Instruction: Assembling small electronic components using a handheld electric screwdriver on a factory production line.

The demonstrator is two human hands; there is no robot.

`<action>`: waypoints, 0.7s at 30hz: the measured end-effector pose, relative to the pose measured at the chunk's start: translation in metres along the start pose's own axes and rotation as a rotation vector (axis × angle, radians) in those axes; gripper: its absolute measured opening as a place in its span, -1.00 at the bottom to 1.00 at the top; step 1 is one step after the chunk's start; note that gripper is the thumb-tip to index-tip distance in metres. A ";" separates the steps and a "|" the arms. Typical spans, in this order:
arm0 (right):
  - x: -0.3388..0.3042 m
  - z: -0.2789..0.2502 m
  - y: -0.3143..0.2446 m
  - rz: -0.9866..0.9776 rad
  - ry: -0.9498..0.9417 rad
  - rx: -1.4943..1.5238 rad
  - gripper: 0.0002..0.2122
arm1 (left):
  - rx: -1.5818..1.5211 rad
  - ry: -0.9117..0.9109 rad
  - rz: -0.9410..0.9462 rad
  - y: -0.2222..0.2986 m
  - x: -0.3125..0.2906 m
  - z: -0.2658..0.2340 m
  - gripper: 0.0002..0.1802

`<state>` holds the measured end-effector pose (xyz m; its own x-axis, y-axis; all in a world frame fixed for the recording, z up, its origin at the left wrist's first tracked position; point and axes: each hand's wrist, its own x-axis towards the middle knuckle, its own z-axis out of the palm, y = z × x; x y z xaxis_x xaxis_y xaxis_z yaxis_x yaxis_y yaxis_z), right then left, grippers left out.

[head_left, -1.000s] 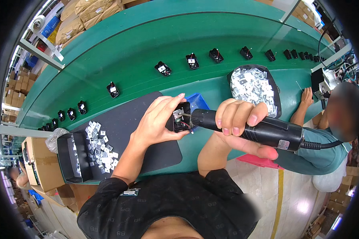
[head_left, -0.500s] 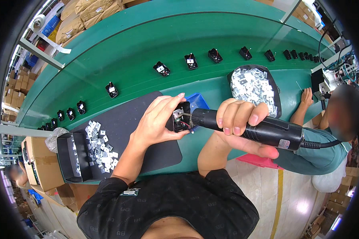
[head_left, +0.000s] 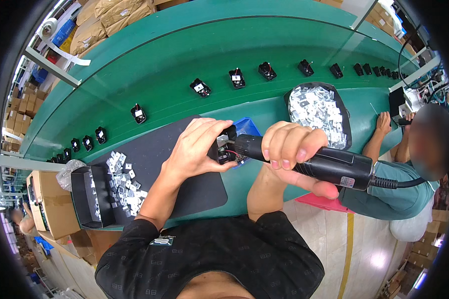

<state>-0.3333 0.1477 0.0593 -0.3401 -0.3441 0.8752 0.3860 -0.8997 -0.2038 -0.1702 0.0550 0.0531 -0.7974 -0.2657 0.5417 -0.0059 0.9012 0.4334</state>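
Note:
My left hand (head_left: pixel 194 149) is closed around a small open black plastic housing (head_left: pixel 230 133), thumb below and fingers above. Inside the housing a metal plate and a red wire partly show. My right hand (head_left: pixel 295 145) wraps round a black electric screwdriver (head_left: pixel 345 168), lying nearly level with its nose pointing left into the housing. The bit's tip is too small to see clearly against the parts. From the screwdriver's back end a black cable (head_left: pixel 408 183) runs off to the right. A blue bin (head_left: pixel 246 125) sits behind the housing, partly covered by my hands and the tool.
Several similar black housings (head_left: pixel 200 87) stand in a row along the green belt (head_left: pixel 169 84). Loose metal plates (head_left: pixel 127 187) lie on a dark mat (head_left: pixel 199 192) beside a black box (head_left: pixel 85 199). A black bag (head_left: pixel 317 112) holds more plates. To the right, a co-worker's hand (head_left: pixel 383 122) rests on the table.
My right hand and the screwdriver have shifted slightly left, the tool's back end dipping a little. The housings on the belt have crept left. My left hand has barely moved.

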 end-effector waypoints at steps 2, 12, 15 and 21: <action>-0.001 -0.003 0.003 -0.007 0.005 0.001 -0.38 | -0.035 -0.003 -0.016 -0.004 0.000 0.002 -0.18; -0.006 0.006 -0.031 -0.120 0.246 -0.208 -0.25 | 0.150 0.062 -0.472 -0.127 -0.038 0.025 -0.30; -0.010 0.000 -0.042 -0.139 0.327 -0.356 -0.36 | 0.071 0.109 -0.692 -0.191 -0.069 0.027 -0.24; -0.009 -0.007 -0.045 0.052 0.432 -0.571 -0.56 | 0.398 0.000 -0.561 -0.194 -0.058 0.024 -0.11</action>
<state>-0.3534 0.1890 0.0578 -0.6883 -0.3596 0.6301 -0.0580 -0.8384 -0.5419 -0.1373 -0.0961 -0.0791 -0.6093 -0.7287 0.3126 -0.6388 0.6847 0.3510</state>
